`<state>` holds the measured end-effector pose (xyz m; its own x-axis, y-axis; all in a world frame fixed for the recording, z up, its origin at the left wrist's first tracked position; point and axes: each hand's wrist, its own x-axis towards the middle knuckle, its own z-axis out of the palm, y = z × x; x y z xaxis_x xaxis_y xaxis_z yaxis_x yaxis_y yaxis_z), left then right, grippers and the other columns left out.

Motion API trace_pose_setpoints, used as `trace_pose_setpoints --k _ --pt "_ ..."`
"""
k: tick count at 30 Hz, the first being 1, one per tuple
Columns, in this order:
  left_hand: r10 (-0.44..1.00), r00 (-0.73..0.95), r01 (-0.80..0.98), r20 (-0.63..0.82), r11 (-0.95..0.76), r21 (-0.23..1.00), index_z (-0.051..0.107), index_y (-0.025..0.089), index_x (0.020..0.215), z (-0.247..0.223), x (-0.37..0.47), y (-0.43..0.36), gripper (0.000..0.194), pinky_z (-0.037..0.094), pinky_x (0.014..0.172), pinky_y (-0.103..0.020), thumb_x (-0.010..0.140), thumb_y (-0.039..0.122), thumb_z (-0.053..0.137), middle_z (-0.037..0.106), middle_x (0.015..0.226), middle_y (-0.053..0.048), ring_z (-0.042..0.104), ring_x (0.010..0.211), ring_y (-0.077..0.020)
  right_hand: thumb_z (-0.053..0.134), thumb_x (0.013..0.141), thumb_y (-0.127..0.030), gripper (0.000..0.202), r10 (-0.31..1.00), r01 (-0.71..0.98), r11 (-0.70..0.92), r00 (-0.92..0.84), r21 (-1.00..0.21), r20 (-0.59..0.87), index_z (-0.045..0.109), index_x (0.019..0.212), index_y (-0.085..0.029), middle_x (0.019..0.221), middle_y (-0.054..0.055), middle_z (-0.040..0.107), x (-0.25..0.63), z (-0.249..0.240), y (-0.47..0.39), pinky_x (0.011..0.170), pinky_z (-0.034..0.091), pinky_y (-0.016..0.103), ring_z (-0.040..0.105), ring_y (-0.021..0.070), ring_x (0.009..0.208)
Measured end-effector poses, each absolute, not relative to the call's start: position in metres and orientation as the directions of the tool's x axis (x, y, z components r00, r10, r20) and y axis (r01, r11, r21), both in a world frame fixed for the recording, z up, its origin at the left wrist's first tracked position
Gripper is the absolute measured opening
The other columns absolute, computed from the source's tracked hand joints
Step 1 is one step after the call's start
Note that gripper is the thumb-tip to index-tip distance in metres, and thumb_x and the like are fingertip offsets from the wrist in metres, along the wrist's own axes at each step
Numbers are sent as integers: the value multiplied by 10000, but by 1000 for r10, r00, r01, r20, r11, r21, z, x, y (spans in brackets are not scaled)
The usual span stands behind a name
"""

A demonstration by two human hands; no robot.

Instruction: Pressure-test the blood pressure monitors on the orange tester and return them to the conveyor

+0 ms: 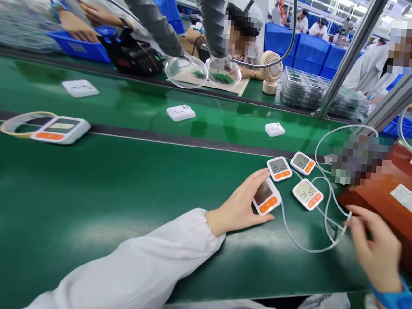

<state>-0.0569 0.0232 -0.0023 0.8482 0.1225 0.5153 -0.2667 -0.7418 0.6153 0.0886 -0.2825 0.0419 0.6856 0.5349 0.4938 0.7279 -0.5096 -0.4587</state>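
Observation:
My left hand is closed around the edges of a small white blood pressure monitor with orange buttons and a dark screen, which rests on the green bench. A thin white air tube runs from it towards the right. At the tube joint, my right hand has its thumb and index finger pinched together on the tubing. Three similar monitors lie just beyond: one behind the held one, one farther back, and one nearer. All three show digits, and tubes run among them.
An orange-brown box with a label stands at the right. Left on the bench lies another monitor with a cuff ring. White housings sit on the green belt. Grey suction hoses hang above; co-workers sit opposite.

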Motion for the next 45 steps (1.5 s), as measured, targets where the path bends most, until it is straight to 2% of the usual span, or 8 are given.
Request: trace_pose_setpoints --k 6,10,15,22,29,34,40,45 --pt "-29 793 -478 609 -650 591 223 284 1536 -4 -58 24 1044 400 1131 -523 705 449 834 444 1479 -180 455 1361 -354 443 904 -150 240 926 735 -114 322 -669 195 663 967 -222 878 53 701 70 30 -147 702 515 333 659 212 764" --pt "12 824 -446 566 -603 661 193 294 1550 0 -60 19 1062 345 1170 -524 713 421 834 346 1553 -172 363 1427 -361 427 916 -140 224 893 691 -76 368 -719 260 639 947 -206 826 39 683 69 19 -139 640 453 290 619 189 710" --pt "100 952 -200 289 -511 836 172 215 1552 1 -63 13 1099 397 1121 -516 682 378 823 376 1508 -194 428 1363 -369 374 977 -206 248 882 793 -47 319 -608 348 605 886 -201 786 46 643 70 13 -151 639 409 280 574 177 687" --pt "114 924 -233 365 -589 774 338 230 1427 6 -62 17 874 507 969 -405 629 140 682 505 1318 -119 563 1144 -275 398 931 -208 291 901 842 -261 388 -472 194 472 649 -213 618 11 553 64 19 -148 592 298 292 506 156 587" --pt "256 876 -109 409 -721 684 311 231 1464 4 -58 21 830 469 1038 -436 746 238 728 467 1345 -140 503 1236 -288 387 982 -321 245 789 546 -283 600 -788 133 599 922 -214 792 14 617 57 25 -147 673 393 278 569 168 724" --pt "265 879 -108 396 -700 706 225 239 1516 0 -59 18 996 476 1037 -448 717 362 806 467 1373 -148 517 1233 -298 580 887 -468 299 725 320 -315 689 -894 -9 623 1010 -199 594 -72 371 52 24 -146 509 320 250 378 118 515" --pt "235 849 -160 474 -740 653 340 217 1446 0 -60 12 798 491 1024 -412 743 205 718 504 1337 -139 536 1224 -279 661 781 -329 325 776 387 -289 630 -876 22 649 1080 -204 787 -12 607 48 19 -143 571 420 256 485 119 573" --pt "207 864 -162 458 -748 644 343 218 1470 2 -61 9 809 490 1031 -377 750 180 711 493 1332 -136 527 1243 -267 635 774 -262 296 804 264 -271 592 -926 -67 626 1064 -203 916 22 683 50 6 -141 706 517 291 623 170 741"
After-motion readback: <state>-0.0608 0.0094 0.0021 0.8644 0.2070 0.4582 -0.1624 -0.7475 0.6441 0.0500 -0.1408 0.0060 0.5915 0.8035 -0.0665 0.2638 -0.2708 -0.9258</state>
